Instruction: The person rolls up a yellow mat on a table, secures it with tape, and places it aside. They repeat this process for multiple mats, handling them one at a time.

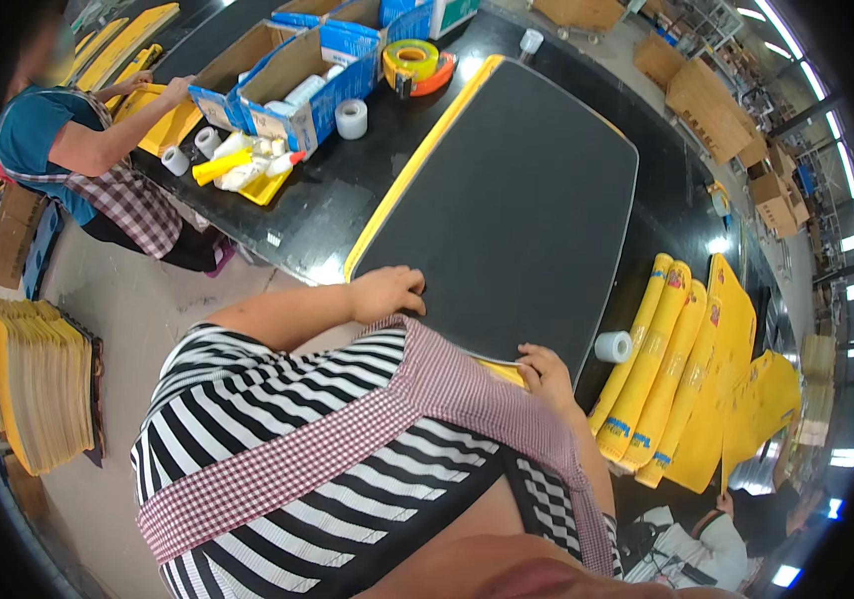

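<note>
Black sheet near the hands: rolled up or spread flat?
Spread flat: the black sheet shows its broad face, unlike the yellow rolls to its right, which are curled into tubes.

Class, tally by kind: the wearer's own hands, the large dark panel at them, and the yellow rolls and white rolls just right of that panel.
Left hand and right hand: 2
Dark panel: 1
Yellow rolls: 4
White roll: 1
Total: 8

The person's left arm (292, 311) is bent and reaches across the front. From here I see the left hand (389, 293) back side up, with its fingers curled. The right arm (593, 454) is close to the body, and the right hand (547, 377) has bent fingers too. The two hands don't touch.
</note>
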Tool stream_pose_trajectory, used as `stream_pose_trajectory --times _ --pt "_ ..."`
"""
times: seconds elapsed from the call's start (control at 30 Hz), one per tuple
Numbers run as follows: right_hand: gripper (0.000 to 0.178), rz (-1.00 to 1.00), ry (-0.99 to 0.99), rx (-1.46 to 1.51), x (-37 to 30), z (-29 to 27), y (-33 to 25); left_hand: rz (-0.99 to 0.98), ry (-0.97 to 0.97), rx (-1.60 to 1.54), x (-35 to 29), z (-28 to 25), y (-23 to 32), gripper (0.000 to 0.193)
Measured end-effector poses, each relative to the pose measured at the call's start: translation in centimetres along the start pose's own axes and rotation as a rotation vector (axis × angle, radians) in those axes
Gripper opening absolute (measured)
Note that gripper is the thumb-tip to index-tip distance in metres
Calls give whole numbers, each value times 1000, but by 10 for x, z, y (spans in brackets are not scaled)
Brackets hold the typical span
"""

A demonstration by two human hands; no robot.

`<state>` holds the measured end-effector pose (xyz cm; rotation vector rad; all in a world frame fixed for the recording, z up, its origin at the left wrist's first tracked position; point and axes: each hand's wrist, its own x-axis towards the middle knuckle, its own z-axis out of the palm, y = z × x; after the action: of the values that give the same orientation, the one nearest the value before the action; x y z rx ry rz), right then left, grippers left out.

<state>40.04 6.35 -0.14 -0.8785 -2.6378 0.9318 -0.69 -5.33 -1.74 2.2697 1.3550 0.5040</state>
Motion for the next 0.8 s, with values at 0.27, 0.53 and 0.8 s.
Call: stream_pose_trajectory --times 0.27,0.53,0.8 --pt "13 145 73 -126 26 -9 4 7 -55 50 7 -7 10 32" --pt "32 296 -20 -304 11 -14 -16 -180 118 282 -6 -43 -17 18" --pt "76 534 -376 -531 -27 31 71 92 375 409 3 -82 43 13"
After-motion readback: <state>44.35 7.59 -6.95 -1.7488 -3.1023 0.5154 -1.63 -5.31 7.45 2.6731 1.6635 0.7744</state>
